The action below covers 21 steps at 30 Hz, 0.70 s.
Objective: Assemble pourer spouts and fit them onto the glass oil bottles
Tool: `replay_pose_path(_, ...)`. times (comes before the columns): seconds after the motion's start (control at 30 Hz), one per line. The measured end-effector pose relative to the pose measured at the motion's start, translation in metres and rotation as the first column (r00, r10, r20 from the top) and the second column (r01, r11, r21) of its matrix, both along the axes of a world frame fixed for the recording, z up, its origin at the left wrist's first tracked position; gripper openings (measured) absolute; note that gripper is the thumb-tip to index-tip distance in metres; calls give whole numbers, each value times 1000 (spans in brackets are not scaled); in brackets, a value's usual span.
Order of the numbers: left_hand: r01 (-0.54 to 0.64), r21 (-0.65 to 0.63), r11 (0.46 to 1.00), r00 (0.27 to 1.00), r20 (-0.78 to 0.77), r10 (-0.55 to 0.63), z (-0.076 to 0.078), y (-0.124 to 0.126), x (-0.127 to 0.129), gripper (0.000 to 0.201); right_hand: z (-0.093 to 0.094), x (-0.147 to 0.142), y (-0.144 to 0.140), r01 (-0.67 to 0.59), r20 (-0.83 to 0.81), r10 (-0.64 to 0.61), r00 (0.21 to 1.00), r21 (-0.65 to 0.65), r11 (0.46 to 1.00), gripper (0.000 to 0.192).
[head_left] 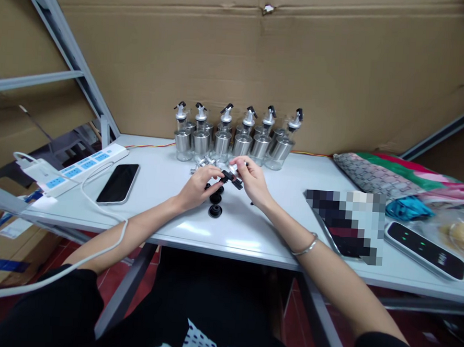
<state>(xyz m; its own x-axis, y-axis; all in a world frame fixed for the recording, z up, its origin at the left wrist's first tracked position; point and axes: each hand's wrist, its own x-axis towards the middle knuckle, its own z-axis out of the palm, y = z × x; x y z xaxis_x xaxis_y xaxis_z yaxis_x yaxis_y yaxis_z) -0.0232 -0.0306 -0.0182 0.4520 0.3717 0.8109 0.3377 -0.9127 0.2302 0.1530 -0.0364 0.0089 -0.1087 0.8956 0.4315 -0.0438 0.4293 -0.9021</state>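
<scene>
— Two hands at mid-table: what do we log for them?
— We enter the left hand [198,186] and right hand [252,179] as both pinched on one small pourer spout [231,176], black plastic with a bright metal part, held just above the white table [252,232], near the row of bottles [234,139] at the far edge.
— Handling notes?
— We judge it light, rigid and small; the metal looks slick, so we would take it by the black collar rather than the thin nozzle.
— Loose items?
— Two or three black round caps [215,210] lie just near the hands; more silver spouts [201,163] sit between the hands and the bottles.
— Surroundings?
— We list a dark phone [118,183] and a power strip [81,166] to the left, a folded cloth [377,174] to the right.
</scene>
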Motion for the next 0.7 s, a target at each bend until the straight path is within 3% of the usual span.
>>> replay_pose_path(0.23,6,-9,1000,997,73,-5,-6,4,0,29,2,1,0,-16,-7,16,1000,-48,999,47)
replay_pose_path(0.4,67,-62,996,997,-43,-70,-2,3,-1,52,-1,1,1,-103,-64,98,993,-90,991,45)
replay_pose_path(0.53,99,-79,992,985,-134,-109,3,-1,-2,52,1,0,-3,-116,-7,116,993,-65,991,43)
replay_pose_path(0.7,113,-99,989,986,-111,-124,1,0,-3,50,-2,0,0,-96,68,99,993,-44,994,43)
